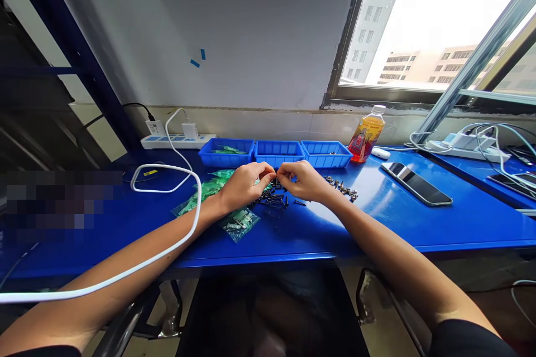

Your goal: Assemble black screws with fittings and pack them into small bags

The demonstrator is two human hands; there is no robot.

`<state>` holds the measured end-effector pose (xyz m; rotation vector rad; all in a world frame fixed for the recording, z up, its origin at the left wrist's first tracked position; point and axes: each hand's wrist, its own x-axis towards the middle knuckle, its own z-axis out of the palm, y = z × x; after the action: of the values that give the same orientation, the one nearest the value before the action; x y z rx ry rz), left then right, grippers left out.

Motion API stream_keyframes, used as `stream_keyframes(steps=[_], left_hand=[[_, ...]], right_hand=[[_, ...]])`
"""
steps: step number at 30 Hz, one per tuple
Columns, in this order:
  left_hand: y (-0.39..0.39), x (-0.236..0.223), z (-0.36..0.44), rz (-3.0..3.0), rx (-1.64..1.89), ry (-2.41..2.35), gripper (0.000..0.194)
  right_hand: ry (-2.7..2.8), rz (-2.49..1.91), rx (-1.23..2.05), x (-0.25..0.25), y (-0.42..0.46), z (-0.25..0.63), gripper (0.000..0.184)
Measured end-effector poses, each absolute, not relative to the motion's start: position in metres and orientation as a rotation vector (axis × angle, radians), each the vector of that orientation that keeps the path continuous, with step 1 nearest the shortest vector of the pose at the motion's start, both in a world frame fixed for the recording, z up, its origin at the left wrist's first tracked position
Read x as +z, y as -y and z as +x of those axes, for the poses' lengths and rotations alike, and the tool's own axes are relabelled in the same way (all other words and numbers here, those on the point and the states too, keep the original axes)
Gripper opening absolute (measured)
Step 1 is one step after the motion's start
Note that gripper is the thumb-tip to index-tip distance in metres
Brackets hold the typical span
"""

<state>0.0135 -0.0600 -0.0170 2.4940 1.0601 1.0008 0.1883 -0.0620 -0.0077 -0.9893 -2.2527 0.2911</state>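
Both my hands meet over a pile of small black screws [274, 198] on the blue table [377, 223]. My left hand [244, 183] is closed in a pinch, fingertips touching those of my right hand [302, 179], which is also pinched shut. What they hold between them is too small to make out. Under and beside my left hand lie clear bags of green plastic parts [240, 222]. A second small heap of dark screws [342, 187] lies just right of my right hand.
Three blue bins [278, 152] stand in a row behind the hands. An orange drink bottle [366, 134], a phone [416, 183] and power strips [178, 140] with white cables [167, 178] sit around. A window is at the right.
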Motion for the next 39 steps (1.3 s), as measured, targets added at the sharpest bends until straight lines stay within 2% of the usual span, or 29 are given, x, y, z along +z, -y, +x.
stream_keyframes(steps=[8,15,26,39], left_hand=[[0.0593,-0.0171,0.0127,2.513,0.979,-1.02,0.023],[0.0584,-0.0175,0.012,2.515,0.955,-1.067,0.012],[0.0576,-0.0176,0.013,2.541,0.811,-1.166,0.029],[0.0569,-0.0183,0.0126,2.559,0.888,-1.167,0.017]], right_hand=[[2.209,-0.959,0.466,-0.0072,0.0622,0.1877,0.014],[2.146,-1.021,0.501,-0.0098,0.0604,0.1856,0.013],[2.155,-1.078,0.327,-0.0115,0.0597,0.1857,0.01],[2.147,-1.085,0.52,-0.0074,0.0607,0.1865,0.013]])
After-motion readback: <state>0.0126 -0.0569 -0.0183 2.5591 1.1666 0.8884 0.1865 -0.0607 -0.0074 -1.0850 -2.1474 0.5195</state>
